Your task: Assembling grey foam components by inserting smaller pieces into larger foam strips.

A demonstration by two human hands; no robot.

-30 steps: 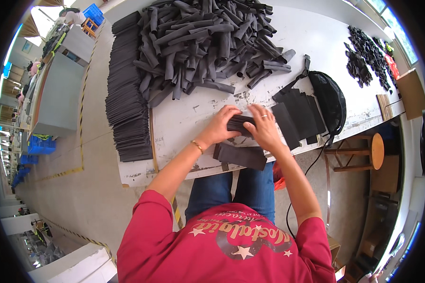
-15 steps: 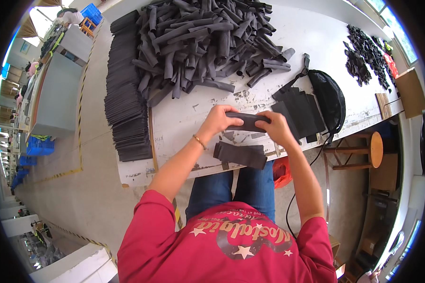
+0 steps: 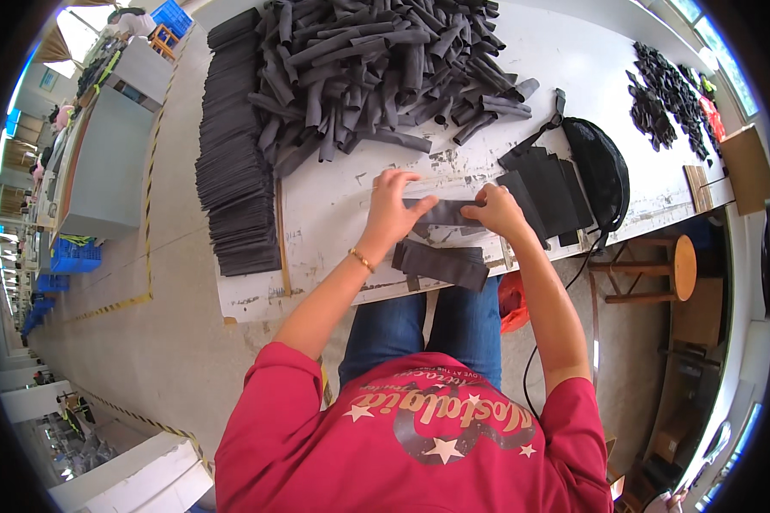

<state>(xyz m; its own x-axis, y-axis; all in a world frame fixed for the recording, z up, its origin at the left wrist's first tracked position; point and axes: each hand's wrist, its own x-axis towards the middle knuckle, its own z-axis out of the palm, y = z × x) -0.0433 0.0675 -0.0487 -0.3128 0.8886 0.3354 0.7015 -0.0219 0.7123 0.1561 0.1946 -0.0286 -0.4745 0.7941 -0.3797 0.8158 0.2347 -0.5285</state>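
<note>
Left hand: the left hand point(image 3: 392, 205) lies over the left end of a dark grey strip point(image 3: 447, 212), fingers bent and closed on it, thumb side toward the person.
Right hand: the right hand point(image 3: 498, 209) pinches the right end of the same strip, fingers curled around it.
Strip: a flat piece of dark grey foam-like stuff, stretched sideways between the two hands, just above the near part of the bench point(image 3: 334, 205); I cannot tell whether its middle touches the surface.
Finished bundle: a folded grey piece point(image 3: 441, 263) lies at the near edge of the bench, just below the hands, partly hanging over the person's jeans.
Flat pile: a few black flat sheets point(image 3: 546, 190) lie just beside the right hand, overlapping one another.
Bag: a black mesh bag point(image 3: 601, 169) with a strap sits to the right of the sheets.
Heap of rolls: a big heap of dark grey rolled tubes point(image 3: 376, 64) covers the far middle of the bench.
Stacks: long rows of stacked dark sheets point(image 3: 235, 162) run along the left edge of the bench.
Small parts: a scatter of small black pieces point(image 3: 666, 98) lies far right.
Stool: a round wooden stool point(image 3: 672, 267) stands on the floor, right of the person.
</note>
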